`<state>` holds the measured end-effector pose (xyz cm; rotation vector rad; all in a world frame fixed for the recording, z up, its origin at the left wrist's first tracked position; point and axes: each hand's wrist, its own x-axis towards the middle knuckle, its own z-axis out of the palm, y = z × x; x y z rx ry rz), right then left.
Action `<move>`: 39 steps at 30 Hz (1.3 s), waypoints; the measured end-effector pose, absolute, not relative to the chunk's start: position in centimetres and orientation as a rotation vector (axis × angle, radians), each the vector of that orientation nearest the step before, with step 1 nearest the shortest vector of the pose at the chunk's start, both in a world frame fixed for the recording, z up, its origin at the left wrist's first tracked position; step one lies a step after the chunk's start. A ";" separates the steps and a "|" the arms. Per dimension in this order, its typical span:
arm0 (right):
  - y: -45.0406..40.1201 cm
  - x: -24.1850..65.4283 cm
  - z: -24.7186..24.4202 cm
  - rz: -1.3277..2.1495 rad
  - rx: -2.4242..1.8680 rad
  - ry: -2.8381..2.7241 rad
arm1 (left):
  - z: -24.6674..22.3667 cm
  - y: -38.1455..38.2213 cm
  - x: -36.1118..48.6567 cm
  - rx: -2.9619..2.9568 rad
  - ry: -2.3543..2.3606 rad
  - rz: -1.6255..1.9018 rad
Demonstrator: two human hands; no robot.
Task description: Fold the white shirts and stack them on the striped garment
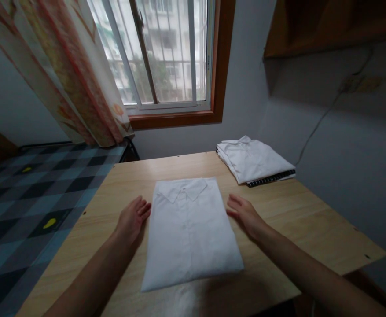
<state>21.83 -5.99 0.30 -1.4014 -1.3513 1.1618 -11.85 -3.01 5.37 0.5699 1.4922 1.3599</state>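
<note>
A white collared shirt lies folded into a flat rectangle on the wooden table, its collar toward the window and its button front facing up. Just off its left edge is my left hand, fingers slightly curled and apart, holding nothing. On the other side, my right hand is beside the shirt's upper right edge, fingers spread a little and nothing in them. Both palms face inward toward the shirt.
A stack of folded white shirts, with a dark striped piece underneath, sits at the table's back right. Left of the table is a bed with a checked cover. A curtain, a barred window and a wall shelf are beyond.
</note>
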 end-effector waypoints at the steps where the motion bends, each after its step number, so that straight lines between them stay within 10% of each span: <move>1: -7.3 22.1 0.9 1.350 -1.338 -1.204 | 6.0 -4.3 -12.2 0.471 1.416 1.276; 9: -10.9 20.0 3.3 1.907 -1.101 -0.953 | 6.1 -11.4 -10.3 0.600 1.143 0.763; 29: 6.1 40.5 17.5 0.504 -1.417 -1.575 | 11.7 5.7 12.6 1.115 0.555 1.237; 39: 10.0 46.0 3.2 0.104 -2.161 -1.634 | 3.3 4.5 12.7 1.874 0.960 0.577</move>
